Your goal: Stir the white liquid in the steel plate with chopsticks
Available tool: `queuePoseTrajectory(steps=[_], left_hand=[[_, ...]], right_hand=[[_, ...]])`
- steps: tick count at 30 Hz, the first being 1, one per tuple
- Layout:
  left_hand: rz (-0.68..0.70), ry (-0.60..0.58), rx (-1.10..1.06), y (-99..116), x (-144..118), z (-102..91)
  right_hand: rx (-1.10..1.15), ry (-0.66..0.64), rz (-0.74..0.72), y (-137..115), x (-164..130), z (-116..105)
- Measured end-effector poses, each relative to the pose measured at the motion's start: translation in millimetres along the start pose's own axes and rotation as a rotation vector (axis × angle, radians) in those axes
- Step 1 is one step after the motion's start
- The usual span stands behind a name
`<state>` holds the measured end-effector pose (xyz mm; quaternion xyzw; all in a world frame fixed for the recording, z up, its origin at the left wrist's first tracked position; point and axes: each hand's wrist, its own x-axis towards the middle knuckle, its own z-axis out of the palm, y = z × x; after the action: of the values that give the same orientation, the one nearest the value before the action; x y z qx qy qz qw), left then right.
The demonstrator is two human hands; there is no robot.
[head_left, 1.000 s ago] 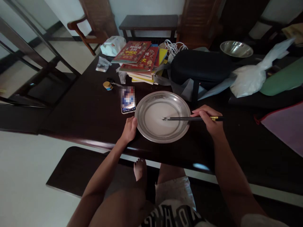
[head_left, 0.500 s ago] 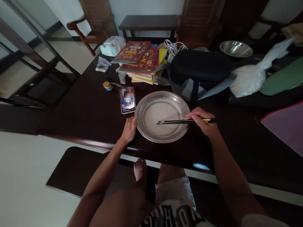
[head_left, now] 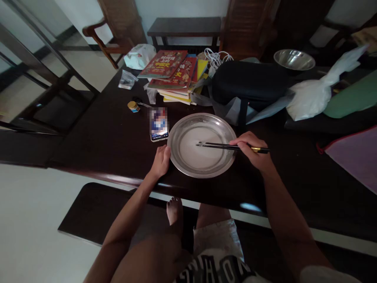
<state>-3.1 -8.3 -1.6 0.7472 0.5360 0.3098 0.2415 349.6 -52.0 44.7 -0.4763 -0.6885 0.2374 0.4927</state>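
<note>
The metal plate [head_left: 202, 145] sits near the counter's [head_left: 103, 145] front edge, so a hard shove could skid it into the phone [head_left: 159, 125]. The left hand [head_left: 160, 161] rests loosely curled against its left rim. The right hand [head_left: 252, 151] pinches chopsticks [head_left: 224, 146], whose tips hover mid-plate and could slip.

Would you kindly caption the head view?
Right hand holds chopsticks over a steel plate; left hand steadies its rim.
</note>
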Motion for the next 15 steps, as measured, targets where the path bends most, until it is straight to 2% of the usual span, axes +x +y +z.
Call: queuePoseTrajectory(steps=[3, 9, 13, 15], left_hand=[[-0.001, 0.003, 0.001, 0.5, -0.1, 0.2], [0.003, 0.01, 0.013, 1.2, -0.5, 0.7], [0.01, 0.005, 0.002, 1.6, -0.7, 0.0], [0.008, 0.004, -0.004, 2.0, -0.6, -0.6]], right_hand=[[0.029, 0.08, 0.039, 3.3, -0.6, -2.4], [0.023, -0.035, -0.033, 0.2, -0.3, 0.0], [0.027, 0.052, -0.018, 2.6, -0.1, -2.0], [0.056, 0.054, -0.017, 3.9, -0.6, -2.4]])
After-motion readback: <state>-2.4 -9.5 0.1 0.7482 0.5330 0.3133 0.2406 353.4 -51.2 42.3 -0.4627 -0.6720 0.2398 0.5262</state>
